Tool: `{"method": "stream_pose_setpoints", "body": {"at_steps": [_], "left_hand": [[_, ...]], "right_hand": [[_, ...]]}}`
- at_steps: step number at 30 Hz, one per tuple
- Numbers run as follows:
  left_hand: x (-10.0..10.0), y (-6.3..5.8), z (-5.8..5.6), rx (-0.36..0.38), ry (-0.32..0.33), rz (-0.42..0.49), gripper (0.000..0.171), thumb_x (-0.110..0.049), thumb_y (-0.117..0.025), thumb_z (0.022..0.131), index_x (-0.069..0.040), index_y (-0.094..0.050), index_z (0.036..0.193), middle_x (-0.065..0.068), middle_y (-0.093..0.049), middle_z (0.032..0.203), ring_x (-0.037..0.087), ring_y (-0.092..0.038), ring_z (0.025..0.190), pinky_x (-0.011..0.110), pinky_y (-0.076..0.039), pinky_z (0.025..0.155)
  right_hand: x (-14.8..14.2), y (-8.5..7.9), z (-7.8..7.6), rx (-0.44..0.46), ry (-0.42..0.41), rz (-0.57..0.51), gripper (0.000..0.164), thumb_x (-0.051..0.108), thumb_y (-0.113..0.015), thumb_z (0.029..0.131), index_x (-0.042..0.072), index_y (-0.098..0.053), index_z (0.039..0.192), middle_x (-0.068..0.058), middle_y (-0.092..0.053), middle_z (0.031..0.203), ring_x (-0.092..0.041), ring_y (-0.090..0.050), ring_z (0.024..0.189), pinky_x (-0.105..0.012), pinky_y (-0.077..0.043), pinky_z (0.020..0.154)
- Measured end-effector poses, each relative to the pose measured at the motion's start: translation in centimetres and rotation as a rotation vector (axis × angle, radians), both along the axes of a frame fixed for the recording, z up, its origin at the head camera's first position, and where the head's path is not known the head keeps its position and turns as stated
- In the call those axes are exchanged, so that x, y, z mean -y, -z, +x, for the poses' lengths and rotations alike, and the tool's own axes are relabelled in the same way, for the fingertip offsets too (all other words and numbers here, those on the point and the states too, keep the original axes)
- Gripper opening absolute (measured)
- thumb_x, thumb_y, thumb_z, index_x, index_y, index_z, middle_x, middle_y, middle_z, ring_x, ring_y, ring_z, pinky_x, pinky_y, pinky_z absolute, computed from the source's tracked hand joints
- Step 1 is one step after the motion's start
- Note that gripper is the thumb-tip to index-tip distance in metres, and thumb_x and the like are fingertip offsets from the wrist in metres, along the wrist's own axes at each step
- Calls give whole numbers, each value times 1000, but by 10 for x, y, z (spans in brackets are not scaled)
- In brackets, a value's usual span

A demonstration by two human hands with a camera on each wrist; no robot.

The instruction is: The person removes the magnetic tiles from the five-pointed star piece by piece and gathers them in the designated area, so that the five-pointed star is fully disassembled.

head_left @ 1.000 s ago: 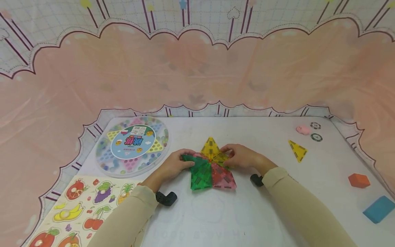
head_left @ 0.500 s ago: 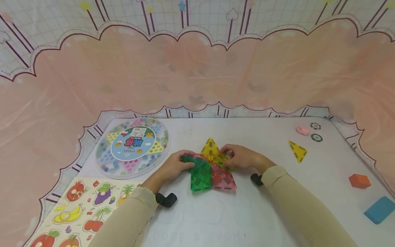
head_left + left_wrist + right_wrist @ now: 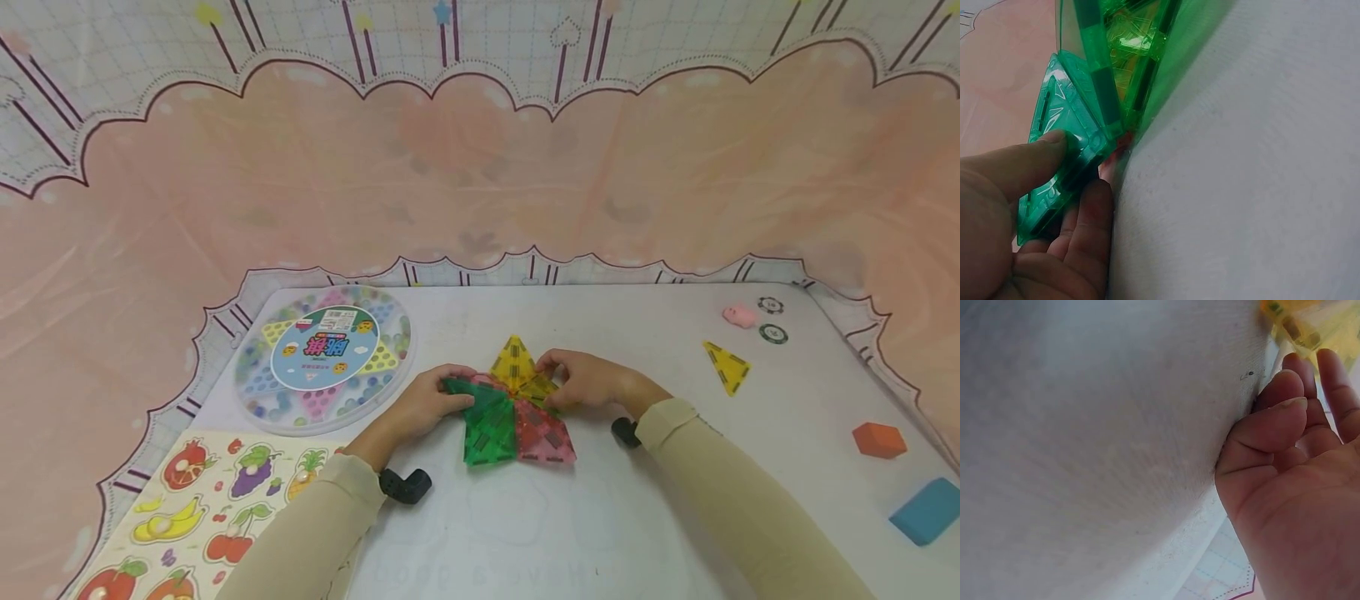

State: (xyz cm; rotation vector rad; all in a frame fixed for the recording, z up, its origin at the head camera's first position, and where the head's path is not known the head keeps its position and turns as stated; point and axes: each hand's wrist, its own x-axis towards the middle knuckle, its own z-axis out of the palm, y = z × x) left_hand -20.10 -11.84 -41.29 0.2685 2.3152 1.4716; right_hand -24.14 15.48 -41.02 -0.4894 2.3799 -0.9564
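My left fingers [image 3: 1093,215] pinching a green tile [image 3: 1063,115], my right fingers [image 3: 1337,390] part-bent at a yellow tile [image 3: 536,391], right grip unclear, red tile [image 3: 545,435] just beside.

In front of you, a white worktop [image 3: 630,321] reaches back to a creased peach sheet [image 3: 480,183], which also rises along your left and right sides. Overhead in your view, the sheet gives way to a pale gridded band [image 3: 495,42] with dark paired stripes, small stars and a scalloped outline. A narrower scalloped trim [image 3: 498,270] borders the worktop's far edge and both sides. You have soft, rather dim light, and faint lettering [image 3: 480,575] shows on the near surface.
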Motion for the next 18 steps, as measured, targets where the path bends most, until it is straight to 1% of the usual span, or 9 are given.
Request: {"method": "stream_pose_setpoints", "body": {"at_steps": [2, 6, 9, 12, 16, 18], "left_hand": [[0, 0, 0, -2, 0, -8, 35, -23, -64, 83, -19, -56, 117, -1, -56, 109, 18, -51, 96, 37, -38, 88], [4, 13, -7, -30, 7, -15, 33, -29, -65, 82, -26, -57, 114, -4, -55, 110, 17, -49, 98, 37, -37, 88], [4, 14, -8, -43, 10, -26, 33, -30, -65, 82, -27, -57, 113, -5, -55, 110, 17, -48, 100, 38, -37, 88], [4, 15, -8, -51, 9, -34, 32, -30, -65, 81, -27, -57, 113, -5, -55, 110, 16, -48, 99, 37, -38, 87], [4, 14, -8, -37, 6, -30, 33, -29, -65, 82, -26, -57, 113, -5, -55, 109, 16, -49, 97, 36, -39, 86], [4, 14, -8, -28, 4, -24, 32, -29, -65, 82, -26, -57, 113, -4, -56, 109, 16, -50, 97, 37, -38, 87]], "right_hand": [[0, 0, 0, -8, -10, -2, 49, 26, -72, 71, 19, -50, 113, 0, -46, 106, -19, -45, 89, -31, -41, 70], [-1, 0, 0, -22, -20, 14, 46, 24, -72, 71, 17, -51, 111, -2, -47, 105, -20, -45, 88, -30, -42, 68], [-2, -1, 0, -35, -23, 26, 44, 23, -71, 70, 15, -52, 108, -3, -48, 104, -20, -45, 88, -31, -41, 68], [-2, -1, 1, -52, -27, 28, 42, 21, -71, 68, 13, -52, 105, -4, -48, 100, -20, -44, 88, -32, -39, 70], [-2, -1, 2, -74, -24, 34, 39, 19, -70, 67, 13, -51, 101, -5, -48, 97, -20, -43, 88, -32, -37, 73], [-2, -1, 2, -74, -10, 44, 38, 19, -71, 67, 14, -52, 100, -4, -47, 97, -20, -43, 88, -32, -37, 72]]}}
